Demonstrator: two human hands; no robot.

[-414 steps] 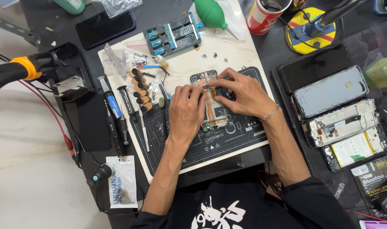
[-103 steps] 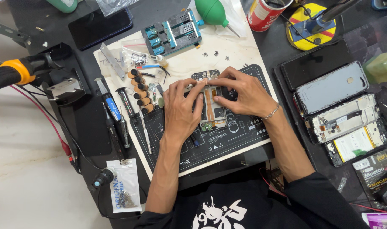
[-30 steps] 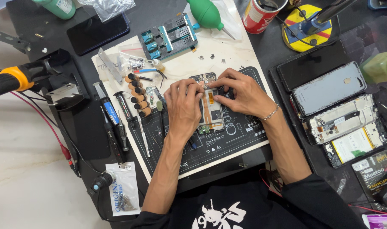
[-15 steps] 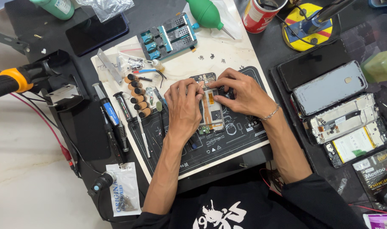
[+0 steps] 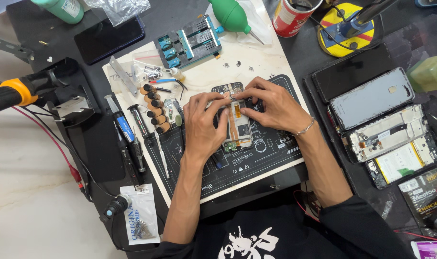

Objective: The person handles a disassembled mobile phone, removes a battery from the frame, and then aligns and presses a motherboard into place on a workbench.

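Our fingers [image 5: 226, 97] pinch a small part at the twelve o'clock end of the opened phone [image 5: 237, 125], left hand [image 5: 204, 125] and right hand [image 5: 271, 106] steadying it on the black mat [image 5: 237, 168], back cover off, board still exposed, loose screws [image 5: 237, 64] beyond at twelve.

a pale marbled counter [image 5: 26, 192] under even, bright light, mostly covered by a dark mat [image 5: 103, 158] on its right.

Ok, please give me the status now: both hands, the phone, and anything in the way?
Left hand and right hand both on the opened phone, fingertips meeting at its top end. Phone flat on dark work mat. Row of screwdriver bits close beside left hand.
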